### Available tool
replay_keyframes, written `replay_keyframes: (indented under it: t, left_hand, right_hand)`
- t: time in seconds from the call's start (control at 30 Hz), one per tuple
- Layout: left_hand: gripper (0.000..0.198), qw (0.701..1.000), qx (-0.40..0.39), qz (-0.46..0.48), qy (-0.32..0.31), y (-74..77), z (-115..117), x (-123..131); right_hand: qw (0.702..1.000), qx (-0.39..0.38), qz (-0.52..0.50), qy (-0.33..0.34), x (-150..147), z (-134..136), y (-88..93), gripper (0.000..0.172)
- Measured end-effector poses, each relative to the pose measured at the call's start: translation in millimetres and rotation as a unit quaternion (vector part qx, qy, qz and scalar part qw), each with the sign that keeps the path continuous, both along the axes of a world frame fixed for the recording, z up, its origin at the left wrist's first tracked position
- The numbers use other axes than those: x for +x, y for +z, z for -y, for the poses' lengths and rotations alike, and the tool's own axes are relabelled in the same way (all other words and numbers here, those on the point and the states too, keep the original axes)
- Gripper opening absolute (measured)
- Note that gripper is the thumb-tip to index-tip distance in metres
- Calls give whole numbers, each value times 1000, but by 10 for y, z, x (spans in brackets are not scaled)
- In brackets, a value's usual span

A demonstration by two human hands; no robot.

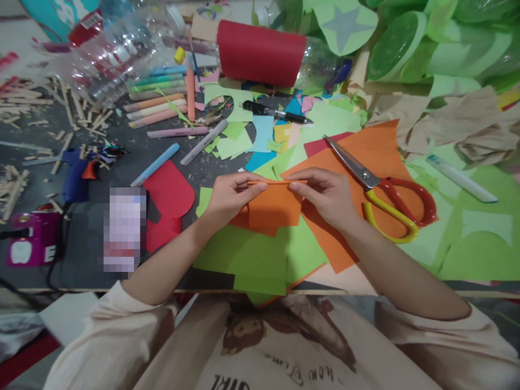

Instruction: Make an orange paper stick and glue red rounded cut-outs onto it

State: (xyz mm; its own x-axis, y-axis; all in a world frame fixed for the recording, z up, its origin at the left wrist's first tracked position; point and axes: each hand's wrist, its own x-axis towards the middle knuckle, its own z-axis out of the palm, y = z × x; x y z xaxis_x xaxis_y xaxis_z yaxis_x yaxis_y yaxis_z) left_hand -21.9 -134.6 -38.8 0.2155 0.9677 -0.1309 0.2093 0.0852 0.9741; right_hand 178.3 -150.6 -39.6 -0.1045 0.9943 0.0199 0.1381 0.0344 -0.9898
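A small piece of orange paper [274, 207] is pinched at its upper edge between my two hands, and that edge looks folded or rolled over. At its left end, my left hand [232, 196] is closed with thumb and fingertips on the paper. My right hand [324, 194] grips the other end the same way. Under the piece lie sheets of green paper [247, 254]. A larger orange sheet [333, 252] sits beneath my right wrist, and scissors [368, 179] with red and yellow handles rest on it, blades parted.
Left are a blue glue gun [76, 173], a phone [124, 230] with blurred screen, red paper [170, 189] and wooden sticks [16, 189]. Behind lie markers [158, 103], a black pen [276, 112] and a red-wrapped bottle [262, 52]. Green-wrapped bottles [463, 49] and crumpled brown paper [487, 130] are at right.
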Motion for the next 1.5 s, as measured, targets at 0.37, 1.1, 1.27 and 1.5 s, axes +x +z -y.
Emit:
replay_keyframes:
  t: [0.37,1.1,1.27,1.5]
  left_hand:
    - [31,1000,2,-14,-9,4,-1,2]
    - [34,1000,-2,-5,-12,27,0,-6]
    - [31,1000,5,-2,-16,27,-6,-20]
    - [38,1000,-1,10,-13,2,-13,-35]
  right_hand:
    - [1000,-24,6,-16,-7,-4,25,11]
    - [998,-35,-45,-18,-7,-37,37,7]
    - [998,-41,-44,-16,-2,-38,46,11]
    - [998,-42,-37,-12,-3,-34,40,20]
